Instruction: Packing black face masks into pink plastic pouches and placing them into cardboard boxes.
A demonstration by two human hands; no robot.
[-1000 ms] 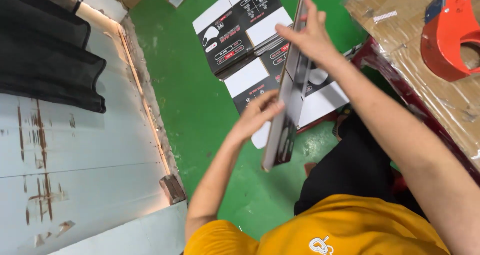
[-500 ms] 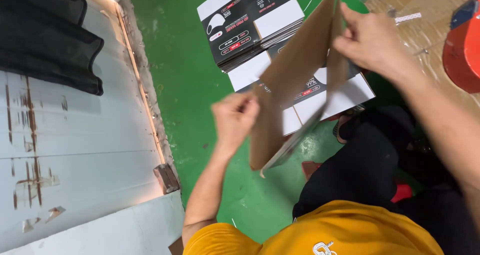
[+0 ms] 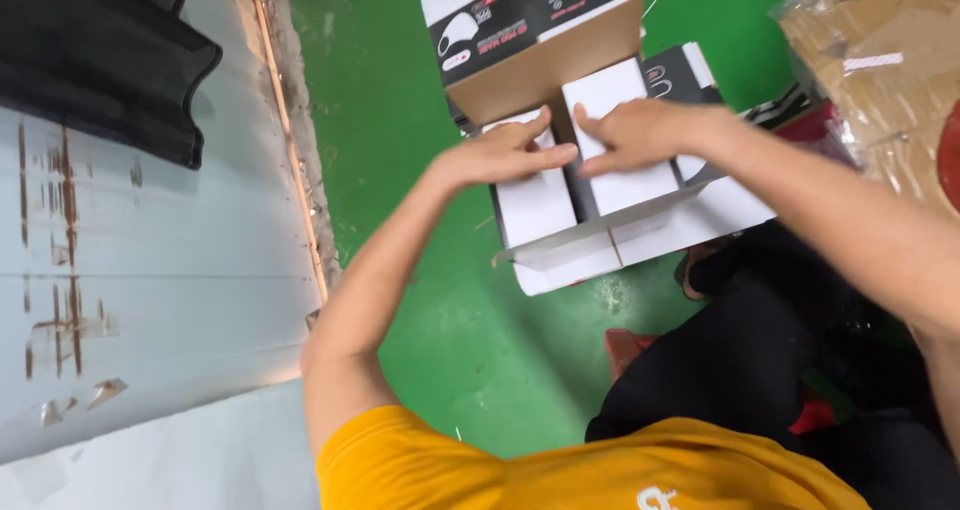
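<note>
1. One white folding carton with black printed panels (image 3: 590,220) sits low over the green painted floor (image 3: 400,120), in front of the seated person's black-trousered knees (image 3: 740,360).
2. The carton has two white flaps folded down side by side, with a dark gap between them, and one brown cardboard flap (image 3: 545,65) standing up at the far side.
3. The left hand (image 3: 500,155) lies flat on the left white flap (image 3: 535,205), fingers stretched and together, pressing rather than gripping; nothing is clamped in its grip.
4. The right hand (image 3: 640,135) lies flat on the right white flap (image 3: 625,140), fingers stretched out, its grip likewise closed on nothing.
5. The two hands' fingertips nearly meet over the gap.
6. More cartons of the same black-and-white print lie beneath and behind it; how many cannot be told.
7. One brown cardboard sheet wrapped in clear film (image 3: 880,80) lies at the right edge.
8. One black corrugated sheet (image 3: 100,60) lies at the upper left, on a pale grey stained wall panel (image 3: 150,270).
</note>
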